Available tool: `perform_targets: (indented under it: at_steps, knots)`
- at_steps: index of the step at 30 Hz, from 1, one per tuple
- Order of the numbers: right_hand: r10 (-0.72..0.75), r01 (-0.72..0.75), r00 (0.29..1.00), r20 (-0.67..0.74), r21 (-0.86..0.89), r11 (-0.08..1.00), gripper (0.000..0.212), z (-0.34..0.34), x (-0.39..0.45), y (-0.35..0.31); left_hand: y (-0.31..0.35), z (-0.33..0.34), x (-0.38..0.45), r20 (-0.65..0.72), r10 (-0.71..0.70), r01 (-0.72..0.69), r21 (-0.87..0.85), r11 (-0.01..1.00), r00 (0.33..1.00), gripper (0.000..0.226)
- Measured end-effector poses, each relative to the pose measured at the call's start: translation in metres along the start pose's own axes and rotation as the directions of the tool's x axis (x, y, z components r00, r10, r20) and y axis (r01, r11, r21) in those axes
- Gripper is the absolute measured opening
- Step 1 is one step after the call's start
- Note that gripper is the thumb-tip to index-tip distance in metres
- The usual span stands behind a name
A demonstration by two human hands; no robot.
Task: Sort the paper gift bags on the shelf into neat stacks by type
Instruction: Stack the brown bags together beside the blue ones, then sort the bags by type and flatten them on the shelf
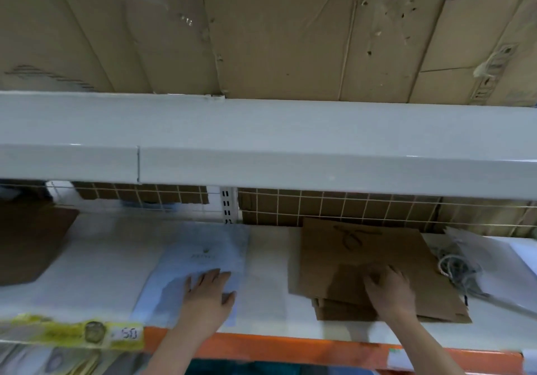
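Note:
On the white shelf [267,261] lies a flat white gift bag [200,255] with a small printed logo; my left hand [207,293] rests flat on its near end, fingers straight. To the right sits a stack of flat brown kraft bags [363,255] with a twisted handle on top. My right hand [390,287] presses down on the near part of that stack, fingers spread. At the far right lie white bags [491,261] with grey rope handles [453,270]. A dark brown bag [29,241] lies at the far left.
A white upper shelf edge [261,148] hangs just above the working shelf, with cardboard [276,32] over it. A wire grid back [334,206] closes the rear. An orange front rail [261,348] carries a yellow price label [72,331].

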State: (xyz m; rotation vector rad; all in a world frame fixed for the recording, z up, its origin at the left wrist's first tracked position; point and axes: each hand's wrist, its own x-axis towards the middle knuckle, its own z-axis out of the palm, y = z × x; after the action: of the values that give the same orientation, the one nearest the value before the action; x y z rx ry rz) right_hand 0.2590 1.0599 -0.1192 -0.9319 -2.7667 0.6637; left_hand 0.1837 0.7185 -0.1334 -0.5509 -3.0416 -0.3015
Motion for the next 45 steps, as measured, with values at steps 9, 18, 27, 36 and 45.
perform_targets:
  at_steps: [9,18,27,36,45]
  knots:
    - [-0.229,0.218,0.971,0.060,0.158,0.963,0.030,0.053,-0.082,-0.136,-0.118,-0.067,-0.045,-0.117,-0.072,0.078,0.040,0.996,0.991,0.041]
    - [-0.460,0.458,0.888,-0.009,0.108,0.882,0.038,0.108,-0.176,-0.272,-0.243,-0.113,-0.093,-0.125,-0.085,0.090,0.033,0.995,0.989,0.047]
    - [-0.546,0.546,0.824,0.153,0.049,0.837,0.043,0.159,-0.218,-0.367,-0.350,-0.119,-0.119,-0.159,-0.204,0.214,0.050,0.975,0.966,0.043]
    - [-0.593,0.600,0.771,0.230,0.048,0.799,0.043,0.210,-0.194,-0.442,-0.428,-0.130,-0.092,-0.315,-0.378,0.384,-0.045,0.922,0.870,0.050]
    - [-0.642,0.650,0.725,0.250,0.060,0.758,0.040,0.244,-0.170,-0.491,-0.496,-0.147,-0.055,-0.203,-0.792,0.797,-0.081,0.599,0.575,0.079]
